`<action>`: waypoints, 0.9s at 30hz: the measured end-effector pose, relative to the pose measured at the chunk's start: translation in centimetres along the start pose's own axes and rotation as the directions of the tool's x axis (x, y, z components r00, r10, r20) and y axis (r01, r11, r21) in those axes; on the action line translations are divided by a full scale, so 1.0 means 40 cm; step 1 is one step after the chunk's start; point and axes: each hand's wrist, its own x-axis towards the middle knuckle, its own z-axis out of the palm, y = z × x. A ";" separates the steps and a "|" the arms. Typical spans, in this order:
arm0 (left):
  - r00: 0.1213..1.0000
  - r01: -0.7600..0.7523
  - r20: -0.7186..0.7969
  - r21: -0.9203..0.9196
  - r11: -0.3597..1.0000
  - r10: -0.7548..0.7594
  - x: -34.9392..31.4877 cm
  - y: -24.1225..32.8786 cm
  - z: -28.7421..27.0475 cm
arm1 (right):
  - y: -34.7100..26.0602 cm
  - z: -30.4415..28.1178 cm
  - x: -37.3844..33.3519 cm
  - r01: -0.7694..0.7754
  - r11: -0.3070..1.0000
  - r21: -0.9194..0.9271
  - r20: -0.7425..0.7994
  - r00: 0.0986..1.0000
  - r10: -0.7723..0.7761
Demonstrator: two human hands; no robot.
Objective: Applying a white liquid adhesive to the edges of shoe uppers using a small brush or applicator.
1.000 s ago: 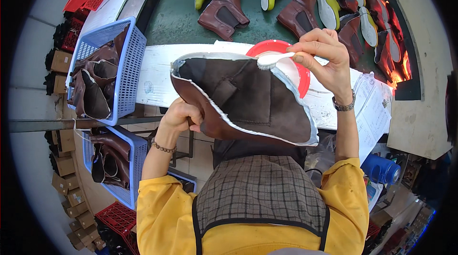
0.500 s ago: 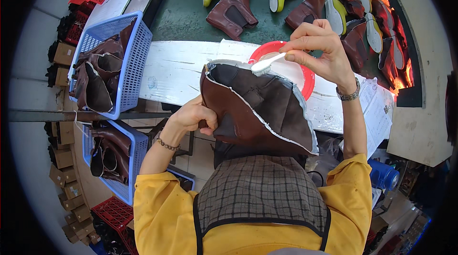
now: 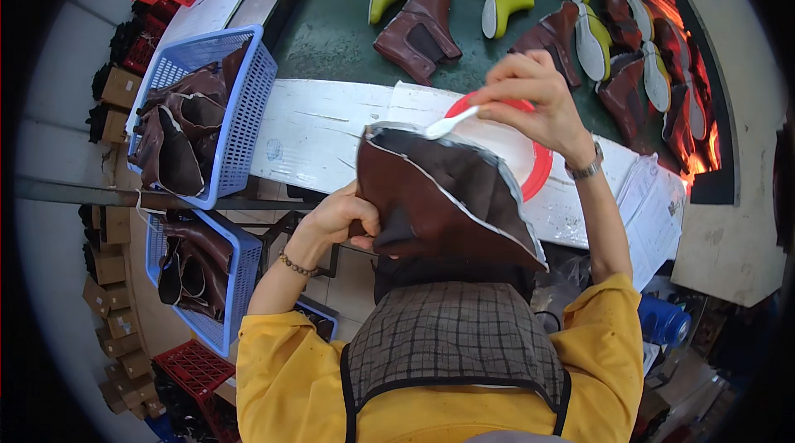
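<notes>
A brown leather boot upper (image 3: 422,211) is held up in front of my apron, its wide bottom edge facing up and showing the dark lining. My left hand (image 3: 346,216) grips it on the left side, fingers curled around the leather. Between the thumb and fingers of my right hand (image 3: 530,103) is the handle of a small white brush (image 3: 451,122). The brush head meets the far edge of the upper, where a pale wet-looking film shows. Just behind, partly hidden by my right hand and the upper, sits a red-rimmed round dish (image 3: 542,168) with whitish contents.
Blue baskets (image 3: 263,103) of brown uppers stand at the left. Beyond the white board (image 3: 323,124), brown boots and yellow-green lasts (image 3: 505,2) lie on a green belt (image 3: 331,29), leading to a glowing orange opening (image 3: 708,132). Papers (image 3: 642,203) lie at the right.
The brush has moved left along the upper's far edge, my right hand shifting with it. The upper has tilted slightly and sits a little lower in the picture. My left hand keeps its grip.
</notes>
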 end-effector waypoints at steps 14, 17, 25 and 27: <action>0.810 -0.584 -0.301 -0.482 0.653 0.502 0.311 0.299 -0.501 | 0.141 0.164 -0.516 -0.626 0.429 0.651 -0.335 0.270 0.903; 0.516 -0.788 -0.639 -0.094 0.609 0.570 0.412 0.325 -0.554 | 0.127 0.169 -0.500 -0.649 0.439 0.621 -0.324 0.298 0.898; -0.158 -0.111 -0.001 0.994 -0.017 0.987 -0.022 0.149 -0.245 | 0.136 0.160 -0.520 -0.695 0.466 0.548 -0.392 0.279 0.877; -0.444 0.274 0.074 0.960 0.057 0.893 -0.249 0.077 -0.241 | 0.138 0.161 -0.513 -0.687 0.457 0.565 -0.373 0.281 0.884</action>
